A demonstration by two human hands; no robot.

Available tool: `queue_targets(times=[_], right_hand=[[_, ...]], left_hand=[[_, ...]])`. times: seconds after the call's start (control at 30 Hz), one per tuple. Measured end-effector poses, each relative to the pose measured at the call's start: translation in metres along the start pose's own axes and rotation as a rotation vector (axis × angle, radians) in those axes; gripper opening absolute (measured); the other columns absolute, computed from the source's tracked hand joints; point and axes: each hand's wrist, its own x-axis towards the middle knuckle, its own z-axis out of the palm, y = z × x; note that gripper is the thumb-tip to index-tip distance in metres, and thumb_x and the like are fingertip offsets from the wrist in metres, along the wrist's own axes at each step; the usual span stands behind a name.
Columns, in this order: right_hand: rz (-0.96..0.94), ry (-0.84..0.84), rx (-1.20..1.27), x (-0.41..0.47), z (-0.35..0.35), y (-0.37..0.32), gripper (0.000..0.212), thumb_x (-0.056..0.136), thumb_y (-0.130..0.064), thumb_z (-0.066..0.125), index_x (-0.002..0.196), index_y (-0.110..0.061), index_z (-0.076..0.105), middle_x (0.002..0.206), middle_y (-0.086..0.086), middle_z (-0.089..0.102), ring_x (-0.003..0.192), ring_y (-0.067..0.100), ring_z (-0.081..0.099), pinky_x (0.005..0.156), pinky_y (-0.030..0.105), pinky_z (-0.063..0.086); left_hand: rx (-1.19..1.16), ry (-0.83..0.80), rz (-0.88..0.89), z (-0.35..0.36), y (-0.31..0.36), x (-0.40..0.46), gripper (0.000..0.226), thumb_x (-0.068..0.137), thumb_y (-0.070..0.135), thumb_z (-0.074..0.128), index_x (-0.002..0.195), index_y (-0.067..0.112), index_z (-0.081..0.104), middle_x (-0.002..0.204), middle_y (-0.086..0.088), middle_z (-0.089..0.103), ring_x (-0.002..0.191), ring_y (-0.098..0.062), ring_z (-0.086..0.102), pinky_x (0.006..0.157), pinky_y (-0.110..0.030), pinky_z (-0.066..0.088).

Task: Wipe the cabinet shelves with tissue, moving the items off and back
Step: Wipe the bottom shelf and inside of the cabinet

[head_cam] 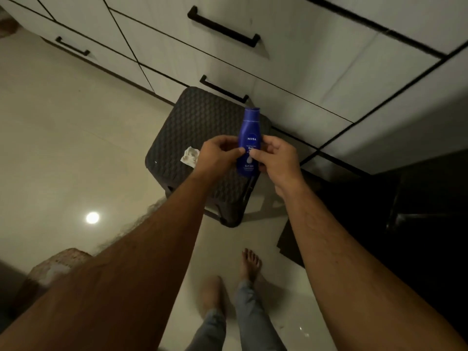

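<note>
A blue lotion bottle [249, 133] is held upright above a dark woven stool [192, 127]. My left hand [219, 154] grips its left side, thumb on the label. My right hand [277, 158] grips its right side, thumb on the front. A crumpled white tissue [190, 157] lies on the stool's left part, just left of my left hand. The bottle's lower back is hidden by my fingers.
White cabinet drawers with black handles [222, 27] run across the top, behind the stool. A dark open area [405, 224] lies at the right. Pale glossy floor [63, 135] spreads left. My bare feet [249, 264] stand below; a woven basket [58, 264] sits at bottom left.
</note>
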Motion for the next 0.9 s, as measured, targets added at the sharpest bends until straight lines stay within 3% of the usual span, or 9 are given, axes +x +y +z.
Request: queue_targets(times=[0.17, 0.43, 0.6, 0.73, 0.83, 0.9], right_hand=[[-0.047, 0.084, 0.043, -0.082, -0.024, -0.018, 0.036, 0.080, 0.002, 0.070, 0.107, -0.020, 0.064, 0.101, 0.008, 0.072, 0.094, 0.022, 0.070, 0.087, 0.048, 0.056], [-0.097, 0.191, -0.058, -0.193, -0.100, -0.006, 0.035, 0.081, -0.006, 0.073, 0.113, -0.016, 0.064, 0.104, 0.002, 0.072, 0.095, 0.012, 0.069, 0.086, 0.037, 0.057], [-0.140, 0.298, -0.114, -0.254, -0.189, 0.016, 0.034, 0.080, -0.007, 0.074, 0.112, -0.013, 0.065, 0.105, 0.000, 0.072, 0.095, 0.009, 0.068, 0.088, 0.035, 0.056], [-0.199, 0.402, -0.180, -0.291, -0.270, 0.034, 0.031, 0.081, -0.012, 0.075, 0.109, -0.019, 0.065, 0.101, -0.006, 0.072, 0.091, 0.001, 0.067, 0.085, 0.029, 0.056], [-0.220, 0.489, -0.208, -0.300, -0.314, 0.054, 0.028, 0.080, -0.013, 0.076, 0.106, -0.018, 0.065, 0.098, -0.007, 0.072, 0.088, 0.000, 0.067, 0.083, 0.030, 0.057], [-0.235, 0.565, -0.240, -0.296, -0.335, 0.068, 0.027, 0.080, -0.014, 0.077, 0.104, -0.017, 0.066, 0.097, -0.009, 0.073, 0.088, 0.000, 0.067, 0.082, 0.031, 0.057]], left_hand=[[-0.027, -0.081, 0.046, 0.018, 0.020, -0.081, 0.024, 0.090, 0.013, 0.063, 0.112, 0.020, 0.058, 0.103, 0.006, 0.065, 0.096, -0.009, 0.065, 0.073, -0.022, 0.054], [0.070, -0.130, 0.156, 0.094, 0.019, -0.180, 0.031, 0.090, 0.009, 0.064, 0.117, 0.022, 0.058, 0.111, 0.001, 0.067, 0.102, -0.014, 0.066, 0.088, -0.033, 0.054], [0.126, -0.199, 0.255, 0.188, 0.017, -0.230, 0.030, 0.090, 0.008, 0.062, 0.109, 0.031, 0.055, 0.106, 0.010, 0.065, 0.098, -0.003, 0.065, 0.082, -0.022, 0.054], [0.152, -0.265, 0.363, 0.271, 0.020, -0.254, 0.033, 0.088, 0.008, 0.064, 0.119, 0.019, 0.060, 0.107, 0.011, 0.068, 0.099, 0.001, 0.066, 0.084, -0.022, 0.055], [0.280, -0.293, 0.480, 0.319, 0.020, -0.257, 0.034, 0.089, 0.013, 0.065, 0.122, 0.022, 0.059, 0.104, 0.020, 0.065, 0.097, 0.012, 0.061, 0.087, -0.014, 0.052], [0.409, -0.275, 0.575, 0.345, 0.020, -0.248, 0.035, 0.090, 0.017, 0.066, 0.124, 0.022, 0.060, 0.109, 0.014, 0.067, 0.098, 0.009, 0.060, 0.086, -0.009, 0.048]])
